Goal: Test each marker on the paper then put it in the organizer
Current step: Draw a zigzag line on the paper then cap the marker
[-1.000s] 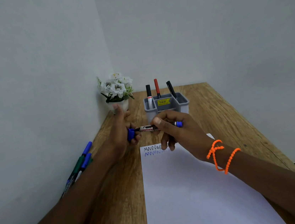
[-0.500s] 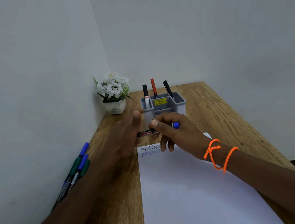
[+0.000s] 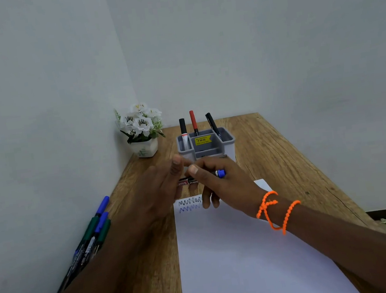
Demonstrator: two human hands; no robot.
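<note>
Right now, right hand (image 3: 225, 183) fingers pinching slim blue-ended marker (image 3: 192, 180), left hand (image 3: 160, 189) perhaps capping it, smooth paper (image 3: 237, 257) below

— What sort of place is this?

— A plain room corner set up as a small desk, home or office; I cannot tell which.

— What shows it?

— A wooden table (image 3: 272, 151) pushed into the meeting of two bare pale walls (image 3: 34, 92). A grey desk organizer (image 3: 207, 144) with a yellow price sticker (image 3: 202, 140) holds pens. Beside it sits a small white pot of flowers (image 3: 142, 130). A white sheet of paper (image 3: 236, 250) lies flat, and markers (image 3: 93, 234) rest along the wall.
</note>
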